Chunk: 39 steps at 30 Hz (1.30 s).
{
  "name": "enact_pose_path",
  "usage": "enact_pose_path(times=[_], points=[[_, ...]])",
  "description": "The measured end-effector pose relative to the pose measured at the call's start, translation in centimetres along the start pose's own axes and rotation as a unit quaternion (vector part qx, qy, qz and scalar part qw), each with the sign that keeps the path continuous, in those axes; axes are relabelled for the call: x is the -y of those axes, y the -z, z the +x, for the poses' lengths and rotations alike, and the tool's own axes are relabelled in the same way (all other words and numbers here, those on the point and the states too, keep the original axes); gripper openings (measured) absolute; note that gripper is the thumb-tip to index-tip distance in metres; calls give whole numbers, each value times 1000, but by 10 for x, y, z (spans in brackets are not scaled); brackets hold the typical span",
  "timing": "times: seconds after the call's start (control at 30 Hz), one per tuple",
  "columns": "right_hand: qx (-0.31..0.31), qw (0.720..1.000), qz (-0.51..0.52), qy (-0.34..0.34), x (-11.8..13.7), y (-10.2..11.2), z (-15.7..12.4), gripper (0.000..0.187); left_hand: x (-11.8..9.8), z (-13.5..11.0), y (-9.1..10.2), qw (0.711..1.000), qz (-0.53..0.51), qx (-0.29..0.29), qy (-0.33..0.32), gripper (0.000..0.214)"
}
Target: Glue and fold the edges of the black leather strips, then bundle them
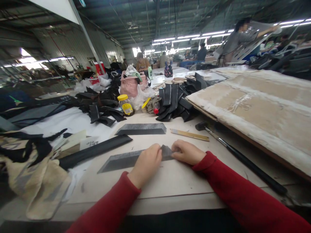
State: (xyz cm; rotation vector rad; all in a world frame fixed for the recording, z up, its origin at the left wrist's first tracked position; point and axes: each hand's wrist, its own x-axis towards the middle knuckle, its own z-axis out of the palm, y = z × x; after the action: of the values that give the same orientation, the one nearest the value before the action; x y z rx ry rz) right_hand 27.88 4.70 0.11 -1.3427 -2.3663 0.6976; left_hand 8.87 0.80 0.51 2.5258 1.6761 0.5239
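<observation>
A dark grey strip of material [121,160] with a slanted left end lies on the pale work board [175,184]. Its right end is bent up between my two hands. My left hand [147,163] is closed on the strip, with the fingertips partly hidden behind the hand. Close by, my right hand [188,152] pinches the strip's right end with curled fingers. A second dark grey strip [141,128] of similar shape lies flat beyond my hands. To its right is a yellowish wooden ruler or stick [189,134], touched by neither hand.
A black-handled hammer [252,166] lies at the right beside a large raised board [257,97]. Black strips [172,100] are heaped at the back near a yellow-lidded jar [125,105] and pink bag [132,84]. A black roll [96,150] and beige cloth [46,181] lie left.
</observation>
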Motion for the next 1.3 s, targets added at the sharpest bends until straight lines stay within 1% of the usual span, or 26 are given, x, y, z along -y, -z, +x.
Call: enact_pose_path(times=[0.07,0.1,0.17,0.23,0.3,0.37,0.47,0.67,0.77,0.97,1.1,1.3], points=[[0,1000,0,1,0,0,0,14,8,-2,2,997,-69,-14,45,16],[1,1000,0,2,0,1,0,13,11,-3,3,994,-92,-14,47,18],[2,1000,0,2,1,1,0,12,12,-6,2,994,-108,-2,11,16],[4,1000,-2,2,1,1,0,11,10,-9,1,994,-93,14,-49,8],[6,1000,-3,1,2,2,1,10,6,-9,0,992,-76,24,-96,12],[8,1000,-2,0,2,2,1,11,4,-7,-1,989,-71,36,-121,14],[11,1000,-3,-1,3,3,0,12,4,-4,0,986,-72,51,-140,13],[20,1000,-7,-1,3,3,1,12,4,-2,1,984,-72,63,-148,11],[23,1000,-8,-2,1,3,2,13,4,-4,1,984,-80,59,-146,12],[24,1000,-11,0,-4,7,3,16,7,-8,-1,980,-101,52,-160,19],[23,1000,-15,-7,-3,8,3,16,7,-9,-1,978,-91,65,-174,24],[22,999,-16,-19,0,9,3,21,7,-10,1,977,-96,79,-174,30]])
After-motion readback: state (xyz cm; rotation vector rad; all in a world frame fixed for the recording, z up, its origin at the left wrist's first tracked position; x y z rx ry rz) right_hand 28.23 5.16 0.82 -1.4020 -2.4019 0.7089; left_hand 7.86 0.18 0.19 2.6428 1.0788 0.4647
